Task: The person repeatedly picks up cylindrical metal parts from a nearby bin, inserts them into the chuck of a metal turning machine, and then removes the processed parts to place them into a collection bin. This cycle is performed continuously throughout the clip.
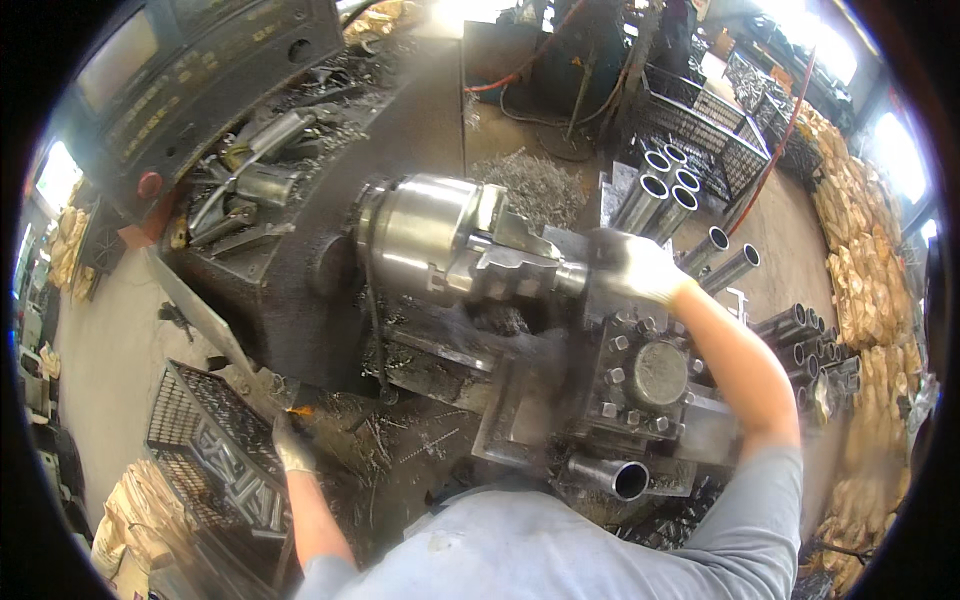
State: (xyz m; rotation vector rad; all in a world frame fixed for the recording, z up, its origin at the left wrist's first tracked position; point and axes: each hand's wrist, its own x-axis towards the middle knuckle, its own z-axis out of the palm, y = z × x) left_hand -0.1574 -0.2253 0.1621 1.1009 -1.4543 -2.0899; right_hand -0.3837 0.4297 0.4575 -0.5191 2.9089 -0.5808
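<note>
A bright metal lathe chuck (415, 232) with stepped jaws (515, 262) fills the middle of the view. A short shiny round end (571, 279) shows at the right of the jaws. My right hand (645, 268), in a whitish glove, is beside that end, above the bolted tool post (655, 375). Its fingers are blurred, and whether they grip anything is hidden. Low on the left, my gloved left hand (292, 446) is by the rim of a mesh basket (185, 400), below the machine's front. Its fingers are too small and dark to make out.
Several metal tubes (668, 195) stand beyond my right hand, and more (800, 335) lie to the right. One tube (628, 480) rests near my body. Metal shavings (530, 185) heap behind the chuck. A control panel (150, 100) with a red button (150, 184) is at upper left.
</note>
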